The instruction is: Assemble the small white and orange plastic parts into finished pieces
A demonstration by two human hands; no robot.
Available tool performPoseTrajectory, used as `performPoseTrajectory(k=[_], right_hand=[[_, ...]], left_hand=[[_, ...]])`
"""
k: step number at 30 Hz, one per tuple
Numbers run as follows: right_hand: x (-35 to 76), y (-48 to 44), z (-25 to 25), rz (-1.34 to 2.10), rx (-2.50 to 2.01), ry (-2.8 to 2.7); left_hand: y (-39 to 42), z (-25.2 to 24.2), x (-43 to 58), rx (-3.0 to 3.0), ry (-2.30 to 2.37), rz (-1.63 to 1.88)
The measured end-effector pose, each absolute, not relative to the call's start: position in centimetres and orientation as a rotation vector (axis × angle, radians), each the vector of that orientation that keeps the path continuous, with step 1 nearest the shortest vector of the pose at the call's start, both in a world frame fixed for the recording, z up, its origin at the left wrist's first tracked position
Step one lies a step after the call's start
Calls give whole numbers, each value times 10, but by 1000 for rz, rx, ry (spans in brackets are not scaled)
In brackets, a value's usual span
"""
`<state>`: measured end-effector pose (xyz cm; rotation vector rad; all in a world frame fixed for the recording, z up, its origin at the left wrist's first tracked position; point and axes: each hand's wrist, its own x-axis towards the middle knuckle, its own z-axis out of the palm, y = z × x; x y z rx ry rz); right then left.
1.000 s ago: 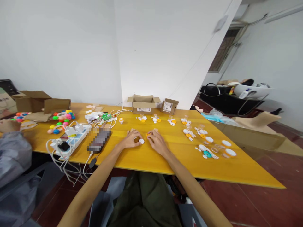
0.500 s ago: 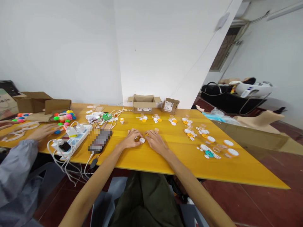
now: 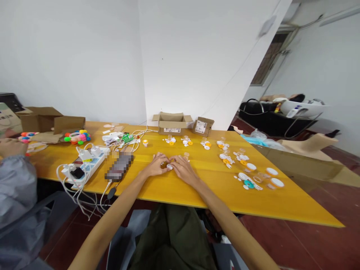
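Near the front middle of the table, my left hand (image 3: 157, 165) pinches a small round white plastic piece (image 3: 169, 167) between thumb and fingers. My right hand (image 3: 182, 167) has its fingertips bent in against the same piece from the right, partly covering it. Whether a second small part is in the right fingers is hidden. Just beyond the right hand stands a small clear cup (image 3: 186, 154). Farther back on the left is a small jar with an orange and white top (image 3: 145, 143).
Sets of white, orange and clear parts (image 3: 226, 159) lie across the right side, by white-lidded jars (image 3: 277, 183). A power strip (image 3: 91, 165) and a pixelated phone (image 3: 120, 167) lie left. Cardboard boxes (image 3: 172, 123) stand behind. A co-worker's sleeve (image 3: 17, 187) is at far left.
My right hand has come left, its fingertips now meeting the white piece in my left hand. The clear cup shows more. The co-worker's hand has drawn back to the left.
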<state>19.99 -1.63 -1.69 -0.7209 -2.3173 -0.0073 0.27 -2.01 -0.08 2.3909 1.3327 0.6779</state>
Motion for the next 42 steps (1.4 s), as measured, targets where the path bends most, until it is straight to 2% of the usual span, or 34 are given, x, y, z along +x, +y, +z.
performPoseTrajectory(k=[11,27,42], right_hand=[[199,-18,-16,7,-707,-2338],[200,-22,-16,-200,-688,-2367],[199,-19,-16,23,-785,-2230]], left_hand=[[-19,-1,4,2433,1328,661],[-17,-4,3,2463,1306,696],[-17,-6,3,2462,1294,713]])
